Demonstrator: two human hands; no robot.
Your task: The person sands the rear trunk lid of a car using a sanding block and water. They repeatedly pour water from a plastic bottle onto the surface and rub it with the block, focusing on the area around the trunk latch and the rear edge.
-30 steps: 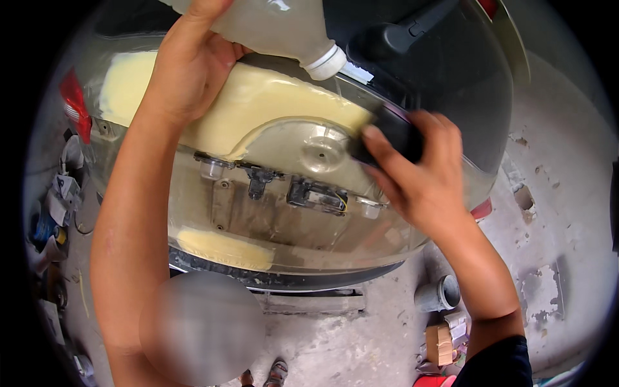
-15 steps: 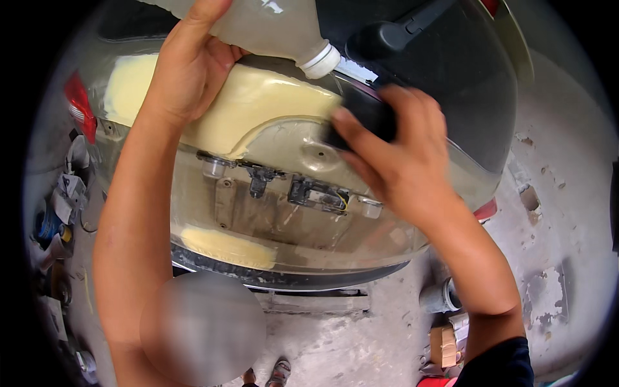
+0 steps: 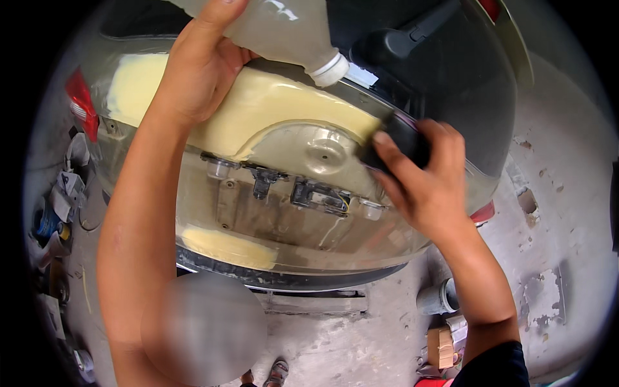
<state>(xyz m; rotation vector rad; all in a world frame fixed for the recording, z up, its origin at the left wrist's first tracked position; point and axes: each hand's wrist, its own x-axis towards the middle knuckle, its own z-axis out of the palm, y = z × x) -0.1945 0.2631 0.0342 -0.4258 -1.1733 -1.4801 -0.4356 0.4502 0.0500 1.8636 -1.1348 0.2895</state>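
Observation:
My left hand [image 3: 203,80] grips a translucent plastic bottle [image 3: 274,29], tilted so its white cap end [image 3: 327,69] points down and right over a car's tailgate [image 3: 277,229]. My right hand [image 3: 425,177] holds a black block [image 3: 403,148], slightly blurred, against the tailgate at the right end of a pale yellow filler patch [image 3: 277,97]. Just below the yellow lies a round recessed dimple [image 3: 325,156], with exposed black fittings [image 3: 319,197] beneath it. A second filler patch [image 3: 229,248] is on the lower panel.
The dark rear window [image 3: 464,77] with its wiper arm [image 3: 403,39] lies above. A red tail light [image 3: 82,103] is at left. On the floor are a grey bucket [image 3: 433,298], cardboard [image 3: 440,348] and assorted clutter [image 3: 61,200] along the left. Sandaled feet [image 3: 277,371] show below.
My right hand with the block went left and up half a second ago, and is now back to the right and lower. The bottle has shifted slightly right.

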